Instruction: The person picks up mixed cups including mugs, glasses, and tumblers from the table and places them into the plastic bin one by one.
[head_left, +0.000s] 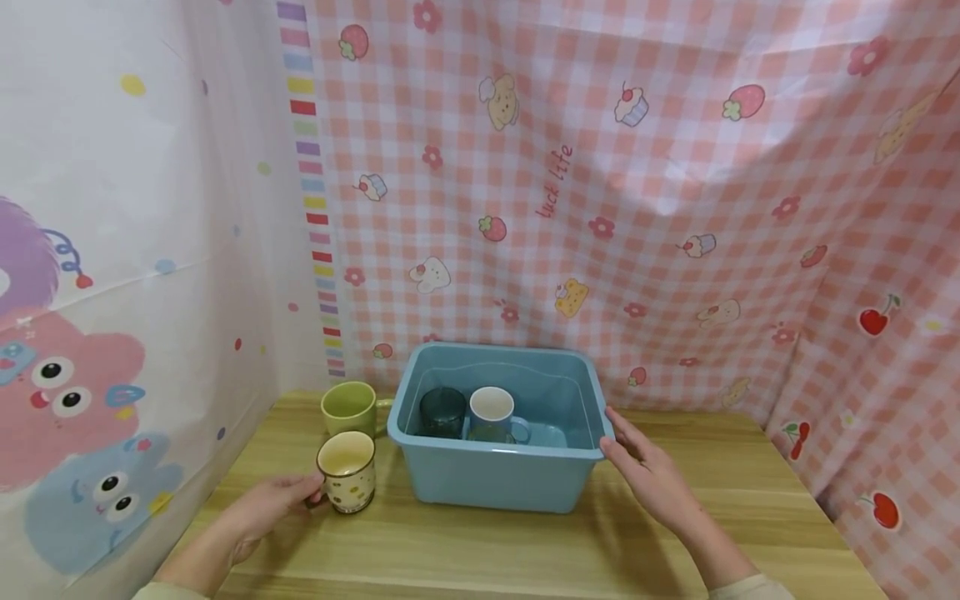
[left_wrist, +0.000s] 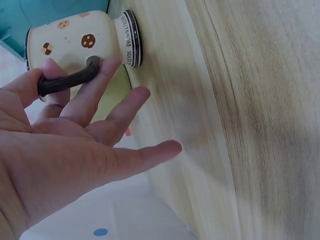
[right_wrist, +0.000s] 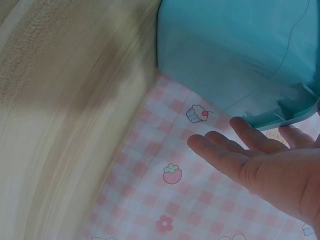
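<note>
Head: L grip point(head_left: 272, 507) has cream mug point(head_left: 352, 483), nr blue tub point(head_left: 491, 482), in front of green mug point(head_left: 349, 414); R grip point(head_left: 651, 473) at tub. L wrist: thumb point(left_wrist: 22, 91) & fingers point(left_wrist: 89, 97) pinch dk handle point(left_wrist: 72, 81). R wrist: grip unclenched, fingers point(right_wrist: 256, 139) straight, touching rim point(right_wrist: 287, 122).

"luck life" on pink checked cloth point(head_left: 615, 187); "BROWN" on cream cup point(left_wrist: 77, 37), near base.

A patterned mug point(head_left: 351, 488) is beside a blue tub point(head_left: 495, 479).
</note>
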